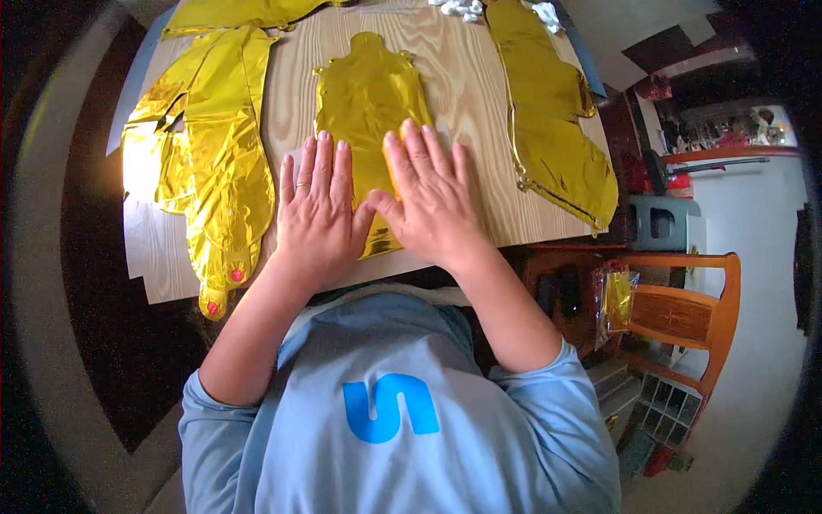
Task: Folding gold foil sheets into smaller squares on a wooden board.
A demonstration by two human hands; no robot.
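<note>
A flat, uninflated gold foil balloon (368,98) lies in front of me on the wood-grain table, with a rounded tab at its far end. My left hand (318,210) rests palm down along its left edge, fingers stretched out and a ring on one of them. Over its right edge lies my right hand (430,197), also flat with the fingers spread. The two thumbs nearly meet above the foil. Both palms hide part of the balloon's near half. Under the fingertips at either side, a pale flat piece partly shows; I cannot make out what it is.
More flat gold foil balloons lie around: a crumpled stack (218,128) at left overhanging the near edge, one (548,111) at right, another (240,13) along the far side. White crumpled items (461,8) sit at the back. A wooden chair (676,313) stands right.
</note>
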